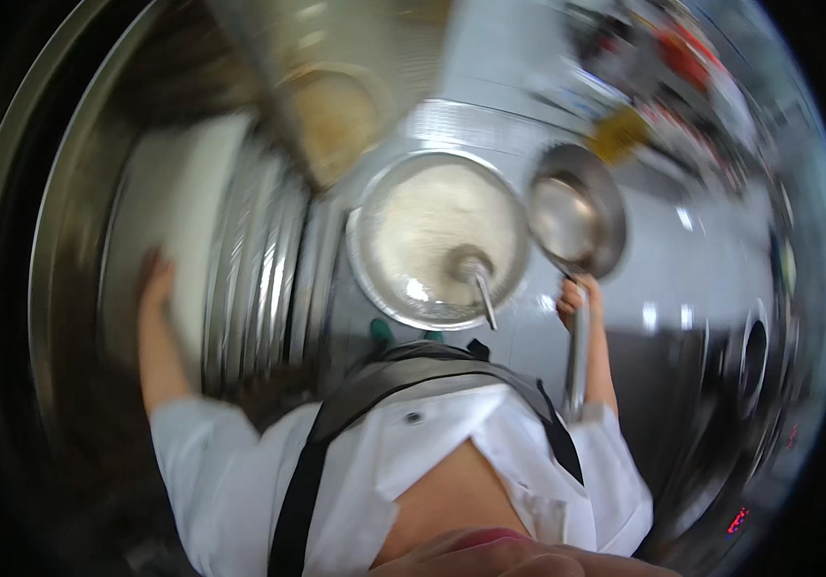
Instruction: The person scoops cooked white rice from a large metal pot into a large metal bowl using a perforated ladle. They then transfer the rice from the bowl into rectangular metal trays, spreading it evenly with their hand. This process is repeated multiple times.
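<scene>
My right hand point(580, 297) is closed around the long handle of a deep metal pan point(564, 216), close to where the handle meets the bowl. The inside of the pan shows a shiny bottom. My left hand point(159, 278) reaches to a pale, flat, tray-like surface point(200, 187) inside a metal unit; blur hides whether its fingers grip anything. Between my arms stands a wide metal basin point(366, 270) holding a whitish liquid or batter point(434, 209). A metal ladle point(483, 285) rests in it, handle over the near rim.
Several upright metal edges point(268, 267) line the unit beside my left arm. Beyond them is a round container of yellowish contents point(337, 119). Blurred items, including something yellow point(618, 135), lie at the upper right. Green shoes point(382, 332) show on the floor below the basin.
</scene>
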Motion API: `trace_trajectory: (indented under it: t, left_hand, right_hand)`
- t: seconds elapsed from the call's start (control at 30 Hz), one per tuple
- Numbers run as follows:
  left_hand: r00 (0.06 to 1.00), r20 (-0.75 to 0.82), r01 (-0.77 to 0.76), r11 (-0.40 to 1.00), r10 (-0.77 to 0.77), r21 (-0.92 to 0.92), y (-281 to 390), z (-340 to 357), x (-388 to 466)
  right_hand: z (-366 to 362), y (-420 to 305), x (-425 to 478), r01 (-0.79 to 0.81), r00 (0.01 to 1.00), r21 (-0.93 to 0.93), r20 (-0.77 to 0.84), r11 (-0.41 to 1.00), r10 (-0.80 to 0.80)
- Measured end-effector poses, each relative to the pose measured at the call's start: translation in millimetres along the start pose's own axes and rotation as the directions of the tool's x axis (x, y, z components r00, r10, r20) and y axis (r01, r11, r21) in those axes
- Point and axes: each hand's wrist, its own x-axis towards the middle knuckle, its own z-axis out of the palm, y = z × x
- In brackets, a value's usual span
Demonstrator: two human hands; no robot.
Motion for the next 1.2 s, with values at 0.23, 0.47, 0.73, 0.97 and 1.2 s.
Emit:
trace_trajectory:
  t: [0.23, 0.47, 0.73, 0.97, 1.2]
  left_hand:
    - [0.997, -0.072, 0.033, 0.971, -0.016, 0.237, 59, -41, 21]
    - [0.803, -0.596, -0.048, 0.996, -0.010, -0.081, 216, -79, -54]
    - [0.472, -0.559, -0.879, 0.409, 0.682, -0.243, 347, 93, -42]
    - [0.721, 0.020, -0.682, 0.714, 0.693, -0.154, 323, 264, -85]
    - [0.825, 0.537, 0.452, 0.774, -0.175, -0.443, 249, 345, -173]
  right_hand:
    - [-22, -5, -11, -0.117, 0.986, 0.160, 0.133, 0.980, 0.096]
    - [-62, -1, -101, 0.179, 0.983, 0.183, -0.078, 0.967, -0.168]
    - [-119, 14, -198, 0.364, 0.926, 0.317, -0.222, 0.876, -0.305]
    - [-176, -9, -278, 0.531, 0.844, 0.395, -0.320, 0.749, -0.430]
    - [-307, -71, -376, 0.619, 0.778, 0.295, -0.353, 0.728, -0.520]
